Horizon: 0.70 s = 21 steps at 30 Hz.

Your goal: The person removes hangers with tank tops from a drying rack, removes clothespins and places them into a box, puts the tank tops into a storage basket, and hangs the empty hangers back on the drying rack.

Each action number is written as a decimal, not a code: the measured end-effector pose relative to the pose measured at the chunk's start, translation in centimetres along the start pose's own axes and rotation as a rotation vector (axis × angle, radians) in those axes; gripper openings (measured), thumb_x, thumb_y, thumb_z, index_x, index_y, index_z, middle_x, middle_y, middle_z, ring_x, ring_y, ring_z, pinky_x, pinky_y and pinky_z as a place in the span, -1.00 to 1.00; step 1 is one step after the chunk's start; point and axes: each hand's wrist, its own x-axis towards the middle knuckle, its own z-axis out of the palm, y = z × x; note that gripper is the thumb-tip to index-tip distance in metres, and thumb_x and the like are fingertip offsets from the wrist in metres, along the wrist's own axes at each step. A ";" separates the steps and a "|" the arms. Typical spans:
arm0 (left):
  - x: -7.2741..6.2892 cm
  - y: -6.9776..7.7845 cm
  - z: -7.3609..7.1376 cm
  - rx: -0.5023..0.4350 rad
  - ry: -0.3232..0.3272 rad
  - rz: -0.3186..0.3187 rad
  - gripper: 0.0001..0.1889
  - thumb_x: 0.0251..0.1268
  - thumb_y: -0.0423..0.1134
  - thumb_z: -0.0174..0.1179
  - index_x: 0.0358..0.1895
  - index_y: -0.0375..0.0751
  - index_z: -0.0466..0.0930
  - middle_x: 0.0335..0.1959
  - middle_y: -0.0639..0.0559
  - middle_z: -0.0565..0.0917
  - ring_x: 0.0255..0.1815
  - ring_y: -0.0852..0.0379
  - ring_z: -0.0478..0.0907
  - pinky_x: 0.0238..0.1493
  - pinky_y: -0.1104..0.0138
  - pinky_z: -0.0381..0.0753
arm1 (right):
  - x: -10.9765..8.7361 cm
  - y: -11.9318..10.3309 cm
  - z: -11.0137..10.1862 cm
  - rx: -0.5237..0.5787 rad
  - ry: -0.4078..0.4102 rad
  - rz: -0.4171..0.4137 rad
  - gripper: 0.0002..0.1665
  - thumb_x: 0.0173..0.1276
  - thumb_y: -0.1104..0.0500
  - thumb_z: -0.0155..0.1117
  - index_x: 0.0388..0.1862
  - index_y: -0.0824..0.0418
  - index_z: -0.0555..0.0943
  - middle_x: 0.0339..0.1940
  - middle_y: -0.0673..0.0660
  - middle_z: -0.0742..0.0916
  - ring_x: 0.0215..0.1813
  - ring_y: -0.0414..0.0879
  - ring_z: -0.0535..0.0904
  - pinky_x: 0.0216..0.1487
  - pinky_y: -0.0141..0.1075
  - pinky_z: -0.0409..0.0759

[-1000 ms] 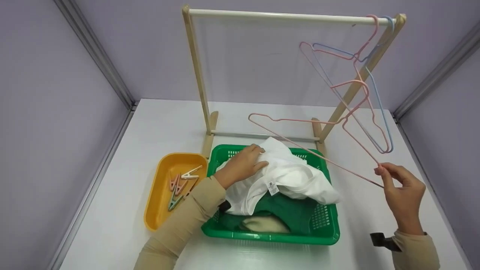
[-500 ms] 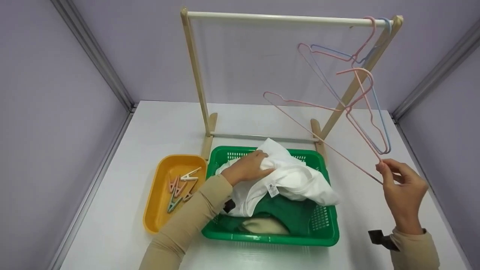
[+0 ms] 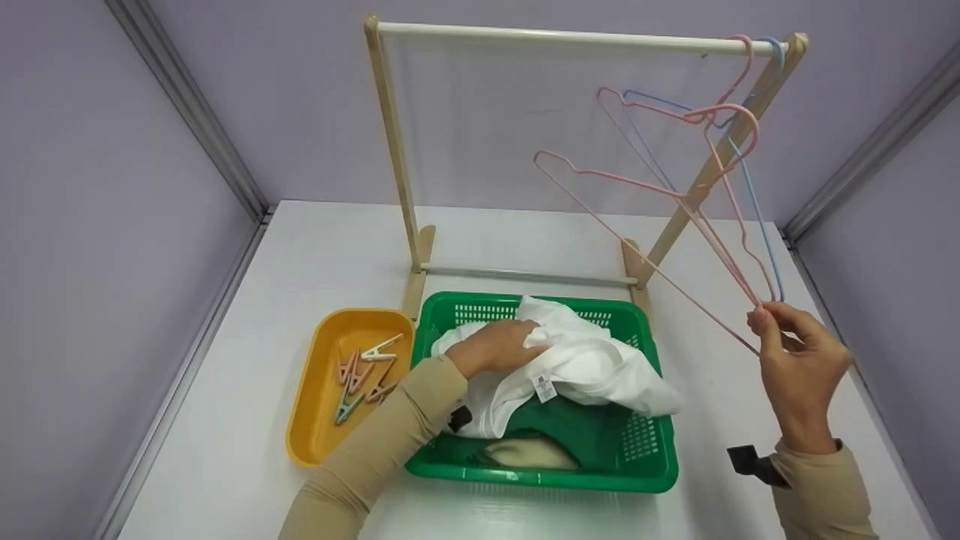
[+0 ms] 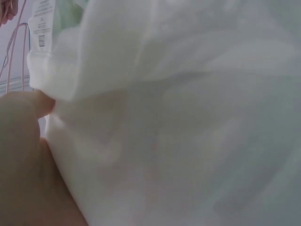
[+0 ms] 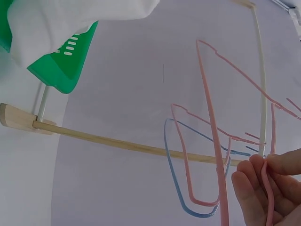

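My left hand [image 3: 496, 349] grips a white shirt [image 3: 600, 366] at its left part, on top of the pile in the green basket [image 3: 540, 477]. In the left wrist view, the thumb of the left hand [image 4: 21, 160] pinches the cloth [image 4: 155, 146], and a printed label shows near the top. Over to the right, my right hand [image 3: 806, 364] pinches a pink wire hanger [image 3: 630, 181] by its lower right corner. That hanger is held up at a slant, its hook towards the rack. The right wrist view shows thumb and fingers [image 5: 256, 188] around the wire.
A clothes rack with a white rail [image 3: 555, 34] stands behind the basket. One pink and one blue hanger [image 3: 756, 187] hang at its right end. Dark green and beige clothes [image 3: 529, 452] lie under the shirt. Left of the basket, a yellow tray [image 3: 300, 405] holds several clothespins [image 3: 352, 375].
The right hand has raised the pink hanger, its hook moving up towards the rail. The left hand has shifted slightly right and down, and the top of the shirt has sunk.
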 end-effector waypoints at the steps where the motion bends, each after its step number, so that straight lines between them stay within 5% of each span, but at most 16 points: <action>1: 0.1 0.0 0.1 0.008 -0.018 -0.016 -0.41 0.55 0.07 -0.21 0.45 -0.23 0.20 0.42 -0.16 0.39 0.46 -0.07 0.32 0.50 0.13 0.29 | 0.1 -0.2 0.1 -0.004 0.004 0.003 -0.86 0.21 0.50 0.25 -0.31 0.63 0.65 -0.43 -0.44 0.69 -0.38 -0.56 0.63 -0.28 -0.75 0.56; 10: 0.7 0.2 0.6 0.039 -0.105 -0.091 -0.43 0.59 0.01 -0.34 0.43 -0.30 0.19 0.40 -0.21 0.40 0.45 -0.09 0.33 0.49 0.13 0.31 | 1.1 -1.4 1.1 -0.068 0.032 0.021 -0.84 0.24 0.42 0.28 -0.31 0.56 0.69 -0.47 -0.51 0.64 -0.42 -0.58 0.59 -0.32 -0.76 0.54; 21: -1.0 -0.9 -0.5 -0.185 -0.044 0.064 -0.43 0.56 -0.07 -0.17 0.44 -0.38 0.14 0.46 -0.28 0.27 0.53 -0.16 0.17 0.56 0.05 0.17 | 2.1 -1.6 1.7 -0.086 0.041 0.050 -0.83 0.24 0.38 0.30 -0.31 0.53 0.70 -0.54 -0.55 0.61 -0.45 -0.62 0.56 -0.35 -0.78 0.52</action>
